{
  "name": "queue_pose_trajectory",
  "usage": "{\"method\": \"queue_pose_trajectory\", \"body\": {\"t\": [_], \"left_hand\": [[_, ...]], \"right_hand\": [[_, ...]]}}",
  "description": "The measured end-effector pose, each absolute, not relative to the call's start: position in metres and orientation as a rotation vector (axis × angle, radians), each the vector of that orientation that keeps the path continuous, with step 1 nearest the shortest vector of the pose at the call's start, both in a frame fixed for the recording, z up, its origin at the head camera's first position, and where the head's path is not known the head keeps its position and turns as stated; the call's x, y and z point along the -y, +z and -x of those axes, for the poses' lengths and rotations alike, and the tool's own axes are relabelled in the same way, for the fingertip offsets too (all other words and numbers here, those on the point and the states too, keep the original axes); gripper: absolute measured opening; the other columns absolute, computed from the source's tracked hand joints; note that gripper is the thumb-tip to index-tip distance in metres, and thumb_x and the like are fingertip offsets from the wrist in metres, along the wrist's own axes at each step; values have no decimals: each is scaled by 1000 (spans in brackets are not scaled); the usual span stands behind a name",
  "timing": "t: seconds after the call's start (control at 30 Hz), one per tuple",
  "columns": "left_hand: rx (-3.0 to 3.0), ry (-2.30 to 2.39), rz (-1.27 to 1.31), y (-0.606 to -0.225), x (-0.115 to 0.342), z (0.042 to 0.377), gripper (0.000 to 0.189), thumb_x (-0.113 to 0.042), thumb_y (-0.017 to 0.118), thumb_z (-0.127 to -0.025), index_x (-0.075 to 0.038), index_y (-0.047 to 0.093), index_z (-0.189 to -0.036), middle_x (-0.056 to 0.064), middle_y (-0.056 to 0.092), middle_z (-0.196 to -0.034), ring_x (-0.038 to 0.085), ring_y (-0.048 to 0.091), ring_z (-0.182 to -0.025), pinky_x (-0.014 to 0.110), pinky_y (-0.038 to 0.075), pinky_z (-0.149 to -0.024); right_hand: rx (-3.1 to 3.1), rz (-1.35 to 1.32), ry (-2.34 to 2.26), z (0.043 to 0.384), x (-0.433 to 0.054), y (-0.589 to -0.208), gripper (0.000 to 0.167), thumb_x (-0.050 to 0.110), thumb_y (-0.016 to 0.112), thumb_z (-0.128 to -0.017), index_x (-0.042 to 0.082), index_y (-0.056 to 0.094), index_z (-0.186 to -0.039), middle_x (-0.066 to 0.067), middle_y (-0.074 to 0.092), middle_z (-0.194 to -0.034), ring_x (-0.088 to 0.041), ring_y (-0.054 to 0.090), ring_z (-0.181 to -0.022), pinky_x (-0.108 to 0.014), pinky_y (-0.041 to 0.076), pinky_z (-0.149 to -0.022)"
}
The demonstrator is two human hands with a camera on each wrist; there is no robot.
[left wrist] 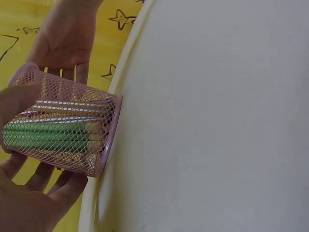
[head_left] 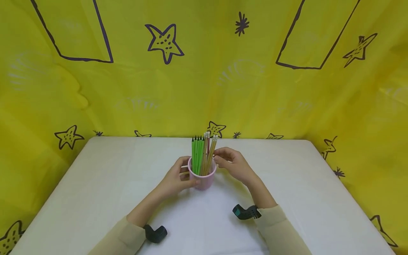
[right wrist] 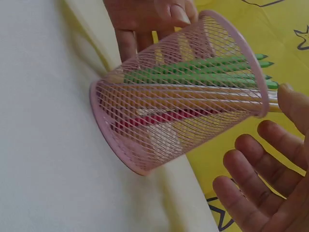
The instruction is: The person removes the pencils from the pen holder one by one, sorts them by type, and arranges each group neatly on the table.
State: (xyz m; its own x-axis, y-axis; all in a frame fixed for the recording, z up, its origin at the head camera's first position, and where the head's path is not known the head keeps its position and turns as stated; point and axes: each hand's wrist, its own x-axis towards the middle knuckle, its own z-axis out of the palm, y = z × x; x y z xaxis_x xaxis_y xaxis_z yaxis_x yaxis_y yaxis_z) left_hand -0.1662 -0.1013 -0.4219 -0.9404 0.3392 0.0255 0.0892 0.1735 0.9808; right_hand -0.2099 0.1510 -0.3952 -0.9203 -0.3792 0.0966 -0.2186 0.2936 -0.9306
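pink mesh pencil cup [right wrist: 130,150], mouth up on the white table [head_left: 95,177], held from one side
left hand [head_left: 173,180] curls round it at nine o'clock, thumb at six, probably to keep it from tipping; right hand [head_left: 235,164], at two, is loosely open and holds nothing, though whether it touches the rim is unclear. the cup's long axis runs upright. inside, green pencils [head_left: 198,156] stand points up, toward twelve; tan pencils [head_left: 210,156], eraser ends up, tilt toward one. yellow backdrop [head_left: 191,92] beyond.

Soft light casts faint shadows on the table [head_left: 197,219]; wrist views look dimmer.
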Motion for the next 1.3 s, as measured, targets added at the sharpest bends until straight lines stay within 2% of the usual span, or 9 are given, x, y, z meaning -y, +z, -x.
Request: {"method": "queue_pose_trajectory", "body": {"t": [0.17,0.4,0.6,0.77,0.93,1.13,1.3], "left_hand": [[-2266,1884,-436,-426,103,162,79,-8,81,-82,-10,36,-147,18,49,-142,40,53,-129,48,48,-107],[-2266,1904,-521,-429,101,159,72,-7,78,-85,-6,38,-145,21,52,-139,40,55,-127,47,49,-107],[-2271,1916,-491,-428,102,158,71,-6,78,-85,-8,40,-144,16,53,-140,36,54,-127,45,49,-107],[-2268,1909,-493,-428,103,158,70,-6,77,-86,-9,40,-145,16,53,-139,36,54,-127,44,49,-106],[-2276,1910,-518,-429,103,157,69,-6,77,-86,-8,40,-144,18,52,-139,38,54,-127,45,50,-106],[-2270,1896,-543,-430,103,156,68,-7,75,-88,-7,38,-145,19,51,-140,38,54,-127,44,49,-106],[-2266,1896,-530,-428,104,156,66,-8,74,-89,-8,39,-145,20,51,-140,39,55,-126,45,49,-106]], "right_hand": [[-2484,554,-1711,208,-138,-400,21,23,67,-97,7,67,-111,-9,70,-109,-23,66,-100,-34,60,-84],[-2572,449,-1766,202,-132,-398,15,21,70,-94,7,67,-101,-7,69,-101,-21,64,-97,-31,59,-80],[-2485,424,-1889,201,-136,-386,16,15,68,-95,0,64,-101,-13,67,-103,-23,64,-98,-30,59,-82],[-2368,402,-2011,201,-141,-376,17,10,65,-97,-5,60,-102,-21,66,-111,-23,66,-97,-29,60,-85],[-2278,432,-2106,200,-150,-367,19,11,62,-99,-5,57,-106,-15,67,-111,-16,67,-100,-34,60,-89],[-2178,434,-2233,195,-162,-352,16,14,61,-100,2,56,-108,-11,66,-112,-22,67,-105,-37,59,-91],[-2078,419,-2379,192,-168,-341,8,14,59,-101,7,56,-102,-5,67,-107,-24,66,-105,-38,59,-90]]}}
